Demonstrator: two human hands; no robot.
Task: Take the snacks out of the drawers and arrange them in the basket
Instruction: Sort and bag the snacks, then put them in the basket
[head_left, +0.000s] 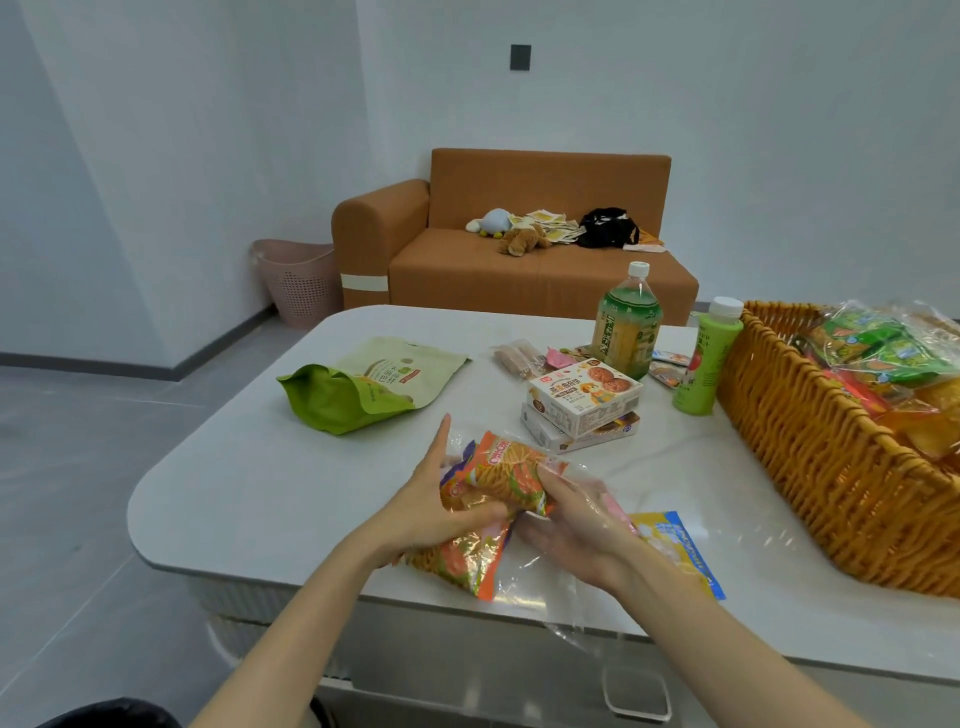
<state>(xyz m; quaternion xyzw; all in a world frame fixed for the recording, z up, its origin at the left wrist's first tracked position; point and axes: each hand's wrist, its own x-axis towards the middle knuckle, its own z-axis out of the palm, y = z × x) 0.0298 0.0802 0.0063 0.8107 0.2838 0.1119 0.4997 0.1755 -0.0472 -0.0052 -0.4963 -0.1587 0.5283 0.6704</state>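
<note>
Gripping: left hand (441, 499) and right hand (566, 525) both curl round orange snack packs (509, 467) at front edge of counter (260, 493).
Boxes (584, 402): 2, stacked.
Bottles (627, 322): 2, beside 1 basket (810, 441).

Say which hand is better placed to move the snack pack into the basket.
Probably right: right hand holds the clear-wrapped orange snack pack on the side nearer the woven wicker basket; left hand farther.
</note>
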